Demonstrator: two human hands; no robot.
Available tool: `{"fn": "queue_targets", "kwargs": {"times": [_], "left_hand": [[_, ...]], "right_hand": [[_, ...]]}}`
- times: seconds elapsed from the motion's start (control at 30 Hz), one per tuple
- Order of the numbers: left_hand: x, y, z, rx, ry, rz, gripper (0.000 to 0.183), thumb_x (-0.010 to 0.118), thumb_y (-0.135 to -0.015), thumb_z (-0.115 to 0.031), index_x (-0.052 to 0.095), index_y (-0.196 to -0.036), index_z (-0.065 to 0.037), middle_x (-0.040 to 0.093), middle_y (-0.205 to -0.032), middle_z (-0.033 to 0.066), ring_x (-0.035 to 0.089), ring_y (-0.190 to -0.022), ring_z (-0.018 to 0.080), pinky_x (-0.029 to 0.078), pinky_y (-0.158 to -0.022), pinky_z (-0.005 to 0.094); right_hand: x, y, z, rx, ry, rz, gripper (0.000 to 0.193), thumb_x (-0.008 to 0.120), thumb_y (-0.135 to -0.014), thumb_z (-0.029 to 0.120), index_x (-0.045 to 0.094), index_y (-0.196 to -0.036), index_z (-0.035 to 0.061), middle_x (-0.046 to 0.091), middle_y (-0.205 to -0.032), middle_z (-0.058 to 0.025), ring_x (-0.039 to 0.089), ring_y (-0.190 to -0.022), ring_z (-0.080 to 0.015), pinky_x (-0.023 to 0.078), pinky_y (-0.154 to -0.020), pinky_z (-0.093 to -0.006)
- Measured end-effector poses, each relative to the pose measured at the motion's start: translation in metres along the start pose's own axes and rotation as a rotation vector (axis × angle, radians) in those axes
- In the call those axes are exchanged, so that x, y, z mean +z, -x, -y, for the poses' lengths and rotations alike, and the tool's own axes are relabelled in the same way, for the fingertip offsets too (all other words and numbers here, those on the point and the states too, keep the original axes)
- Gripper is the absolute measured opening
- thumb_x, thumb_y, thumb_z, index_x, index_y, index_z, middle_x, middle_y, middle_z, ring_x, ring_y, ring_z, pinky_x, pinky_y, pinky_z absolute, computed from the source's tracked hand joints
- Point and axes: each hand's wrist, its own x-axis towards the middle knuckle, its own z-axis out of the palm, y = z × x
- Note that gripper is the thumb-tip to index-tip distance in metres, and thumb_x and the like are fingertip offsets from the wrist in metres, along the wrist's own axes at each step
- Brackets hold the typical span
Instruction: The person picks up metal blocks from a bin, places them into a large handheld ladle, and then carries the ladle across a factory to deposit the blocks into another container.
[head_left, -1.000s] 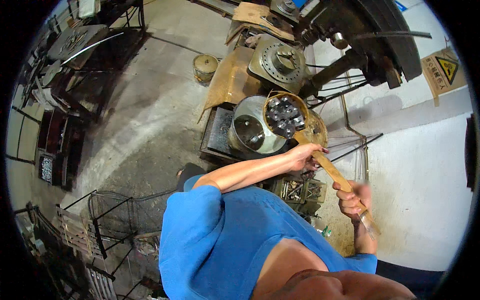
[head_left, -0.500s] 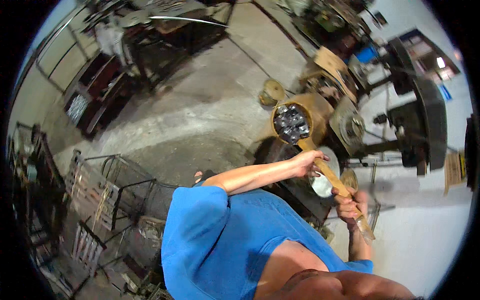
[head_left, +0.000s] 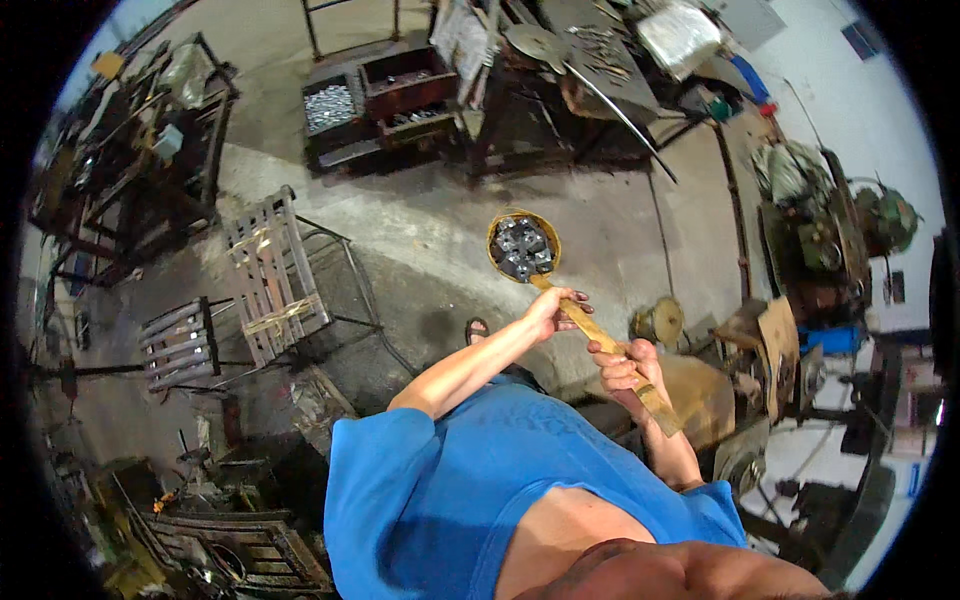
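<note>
The scoop [head_left: 558, 256] has swung, with the person's turn, away from the metal pail it was beside a second ago; it is now over the grey floor [head_left: 420, 235], just ahead of the left hand [head_left: 549, 311]. It is one round bowl with a yellowish rim and one flat wooden handle [head_left: 587, 324]. A heap of dark, shiny metal pieces [head_left: 523, 247] lies in the bowl; perhaps a dozen or more, but they overlap too much for a sure count.

Two hands hold the handle. The left is closed around it near the bowl; the right hand [head_left: 626, 372] is curled round it farther back, the handle's end sticking out behind.

One sandalled foot [head_left: 478, 330] is lower down, left of the left hand. One drum [head_left: 660, 322] stands to the right of the right hand, with one curved tan sheet [head_left: 695, 395] nearer on that same side. Two slatted seats [head_left: 268, 282] stand well to the left of the left hand, one larger than the other. Far ahead of that hand are three open boxes [head_left: 405, 78], one filled with small silvery parts [head_left: 330, 106]. One round disc [head_left: 537, 47] and one long pale rod [head_left: 620, 120] lie to the right of the boxes.
</note>
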Motion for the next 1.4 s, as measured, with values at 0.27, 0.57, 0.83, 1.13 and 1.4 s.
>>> {"fn": "queue_targets", "kwargs": {"times": [0.27, 0.57, 0.83, 1.13, 1.4], "left_hand": [[-0.048, -0.028, -0.125, 0.236, 0.020, -0.330, 0.029, 0.051, -0.083, -0.033, 0.057, -0.094, -0.007, 0.063, -0.087, 0.0090, 0.062, -0.082, 0.0189, 0.049, -0.074, 0.0333], [-0.178, 0.056, -0.216, 0.611, -0.212, -0.769, 0.030, 0.051, -0.084, -0.019, 0.056, -0.105, 0.002, 0.062, -0.079, 0.0095, 0.060, -0.067, 0.0163, 0.046, -0.061, 0.0261], [-0.274, 0.164, -0.289, 0.520, -0.160, -1.217, 0.029, 0.052, -0.081, -0.010, 0.055, -0.106, 0.005, 0.062, -0.080, 0.0137, 0.061, -0.065, 0.0166, 0.047, -0.056, 0.0291], [-0.270, 0.151, -0.340, 0.698, 0.167, -1.305, 0.029, 0.052, -0.084, -0.011, 0.052, -0.107, 0.006, 0.062, -0.081, 0.0151, 0.063, -0.067, 0.0205, 0.049, -0.056, 0.0284], [-0.166, 0.120, -0.389, 0.545, 0.387, -1.498, 0.031, 0.054, -0.078, -0.006, 0.052, -0.106, 0.006, 0.062, -0.079, 0.0129, 0.062, -0.066, 0.0200, 0.052, -0.062, 0.0306]], "right_hand": [[0.051, -0.146, 0.096, 0.290, 0.054, -0.060, 0.038, 0.051, -0.073, 0.017, 0.039, -0.101, -0.0061, 0.038, -0.070, -0.0011, 0.040, -0.049, -0.0056, 0.036, -0.041, -0.0204], [0.107, -0.317, 0.167, 0.485, 0.007, -0.154, 0.032, 0.046, -0.069, 0.010, 0.034, -0.095, -0.0049, 0.035, -0.066, 0.0000, 0.041, -0.050, -0.0066, 0.039, -0.044, -0.0201], [0.199, -0.465, 0.219, 0.350, 0.104, -0.241, 0.033, 0.048, -0.073, 0.015, 0.038, -0.095, -0.0066, 0.040, -0.063, 0.0003, 0.043, -0.047, -0.0072, 0.041, -0.044, -0.0201], [0.229, -0.710, 0.311, 0.012, 1.287, -0.238, 0.016, 0.048, -0.076, 0.010, 0.044, -0.061, 0.0039, 0.043, -0.053, -0.0050, 0.041, -0.041, -0.0152, 0.035, -0.039, -0.0297], [0.174, -0.891, 0.360, -0.259, 2.429, -0.366, 0.023, 0.063, -0.065, 0.020, 0.058, -0.073, -0.0013, 0.061, -0.071, -0.0193, 0.058, -0.070, -0.0353, 0.045, -0.061, -0.0416]]}}
